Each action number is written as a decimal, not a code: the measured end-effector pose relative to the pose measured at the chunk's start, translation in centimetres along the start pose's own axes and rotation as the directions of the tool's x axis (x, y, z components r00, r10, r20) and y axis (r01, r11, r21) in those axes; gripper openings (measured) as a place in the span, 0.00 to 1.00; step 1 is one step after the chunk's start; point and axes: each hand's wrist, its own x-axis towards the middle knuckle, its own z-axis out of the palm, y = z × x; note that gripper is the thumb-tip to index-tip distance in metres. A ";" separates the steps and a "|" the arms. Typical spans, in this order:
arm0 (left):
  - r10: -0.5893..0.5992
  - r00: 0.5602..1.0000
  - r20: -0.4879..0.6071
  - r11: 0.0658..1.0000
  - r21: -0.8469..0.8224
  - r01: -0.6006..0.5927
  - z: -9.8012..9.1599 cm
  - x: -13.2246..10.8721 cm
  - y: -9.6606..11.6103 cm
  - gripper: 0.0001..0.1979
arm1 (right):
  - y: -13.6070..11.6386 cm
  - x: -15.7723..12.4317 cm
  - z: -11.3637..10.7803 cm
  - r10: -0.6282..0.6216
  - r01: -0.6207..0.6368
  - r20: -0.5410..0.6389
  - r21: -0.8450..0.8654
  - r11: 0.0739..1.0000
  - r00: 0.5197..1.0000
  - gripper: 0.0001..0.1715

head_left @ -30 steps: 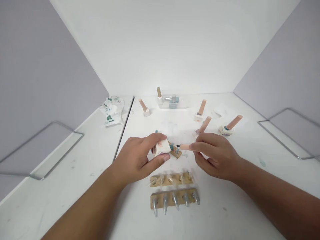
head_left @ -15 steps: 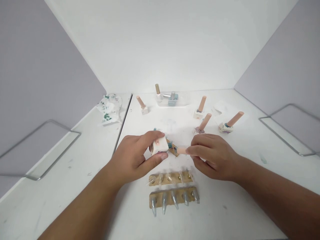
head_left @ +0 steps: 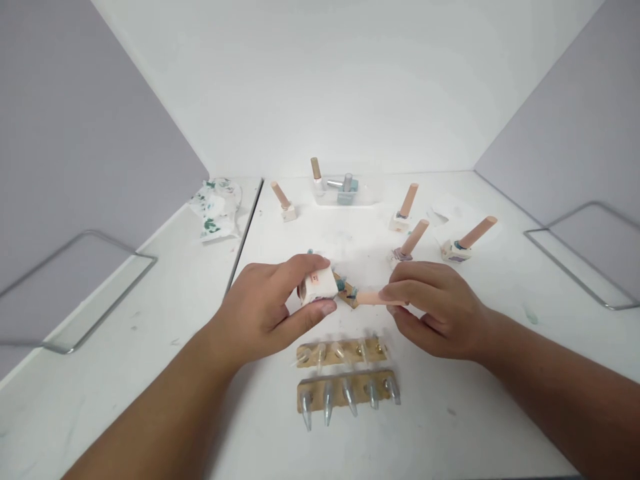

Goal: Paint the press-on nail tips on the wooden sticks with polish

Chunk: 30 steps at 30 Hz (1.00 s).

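Observation:
Tipped on its side, a white square nail polish bottle (head_left: pixel 320 285) is pinched between the thumb and fingers of my left hand (head_left: pixel 273 303). Its teal-smeared neck points right. My right hand (head_left: pixel 435 307) grips the long peach cap (head_left: pixel 373 298) of a nail polish brush, whose teal-stained end is close to the bottle's neck. Whether the brush touches the neck, I cannot tell. Behind them a short wooden strip (head_left: pixel 350 300) shows in part. Nearer to me, one wooden strip (head_left: pixel 340 389) bears silvery nail tips (head_left: pixel 349 398) and another strip (head_left: pixel 327 355) bears clear ones.
Peach-capped polish bottles (head_left: pixel 399 222) stand at the back, left and right. A clear tray (head_left: pixel 367 197) at the rear wall contains several bottles. Green-stained tissue (head_left: pixel 217 210) lies at left. Wire handles (head_left: pixel 113 300) stick out near both side walls.
My right hand has drawn the peach cap slightly to the right, and more of the cap shows. My left hand keeps its hold on the bottle. The view has shifted a little.

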 end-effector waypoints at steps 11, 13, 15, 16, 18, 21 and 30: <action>0.039 0.999 -0.034 0.999 -0.002 -0.039 0.1 0.2 -0.2 0.15 | 0.9 -0.4 -0.1 0.111 -0.112 0.019 0.055 0.992 0.994 0.12; 0.041 0.998 -0.040 0.999 0.000 -0.041 0.1 0.1 -0.2 0.16 | 1.0 -0.4 -0.2 0.125 -0.125 0.003 0.045 0.991 0.992 0.12; 0.041 0.998 -0.046 0.999 0.003 -0.041 0.1 0.1 -0.3 0.16 | 0.9 -0.4 -0.2 0.129 -0.129 -0.009 0.027 0.991 0.992 0.11; 0.040 0.998 -0.046 0.999 0.004 -0.040 0.2 0.1 -0.3 0.16 | 0.9 -0.3 -0.2 0.132 -0.132 -0.007 0.016 0.991 0.991 0.11; 0.035 0.999 -0.041 0.999 0.011 -0.035 0.2 0.1 -0.4 0.16 | 0.8 -0.3 -0.2 0.142 -0.142 0.001 -0.007 0.990 0.990 0.10; 0.019 0.999 -0.042 0.999 0.031 -0.018 0.1 0.0 -0.6 0.16 | 0.6 -0.3 -0.1 0.153 -0.152 0.017 -0.037 0.988 0.988 0.07; -0.024 0.999 -0.039 1.000 -0.013 0.023 0.1 0.0 -0.4 0.16 | 0.3 0.0 -0.2 0.158 -0.153 0.042 -0.093 0.984 0.987 0.04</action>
